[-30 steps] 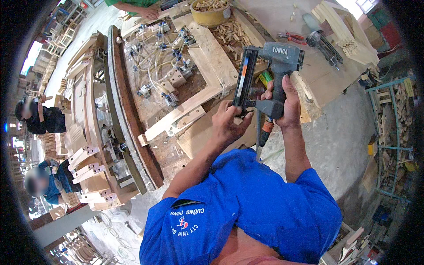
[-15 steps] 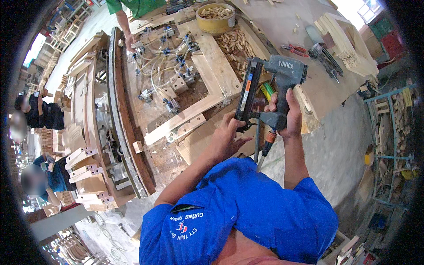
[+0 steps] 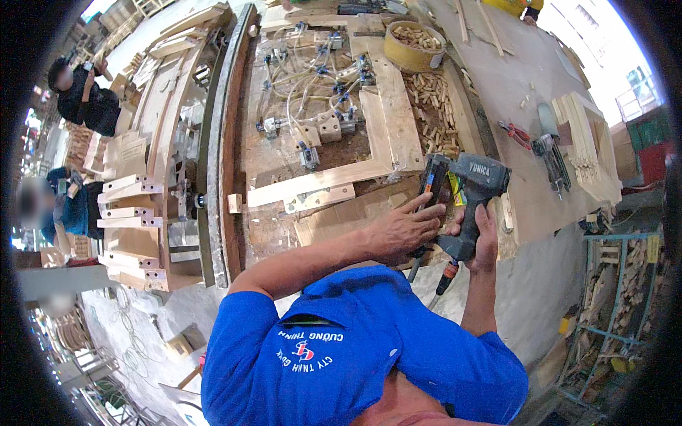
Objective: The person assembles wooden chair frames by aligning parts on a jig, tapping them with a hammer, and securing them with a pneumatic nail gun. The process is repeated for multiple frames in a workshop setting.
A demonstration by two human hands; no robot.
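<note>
A dark grey pneumatic nail gun (image 3: 477, 176) is held up in front of my chest, over the near right edge of the workbench (image 3: 266, 231). My right hand (image 3: 486, 241) is wrapped round its handle, just above the orange air-hose coupling (image 3: 450, 270). My left hand (image 3: 406, 228) lies across the gun's long black magazine (image 3: 435, 174), fingers curled over it. The gun partly hides a yellow-green packet (image 3: 456, 190) behind it. Left of the gun, joined light wood strips (image 3: 323, 182) form a corner on the bench, beside a short drilled wood piece (image 3: 320, 199).
Clamps with clear air tubes (image 3: 320, 89) cover the bench's middle. A yellow tub (image 3: 402, 59) of dowels stands beyond loose dowels (image 3: 435, 106). To the right lie red-handled pliers (image 3: 514, 133), another air tool (image 3: 552, 162) and stacked wood parts (image 3: 584, 138). Two people work at far left.
My view has turned, so the bench appears shifted right. The nail gun sits lower in view, and my left hand has moved up over its magazine. The green-sleeved person has left view.
</note>
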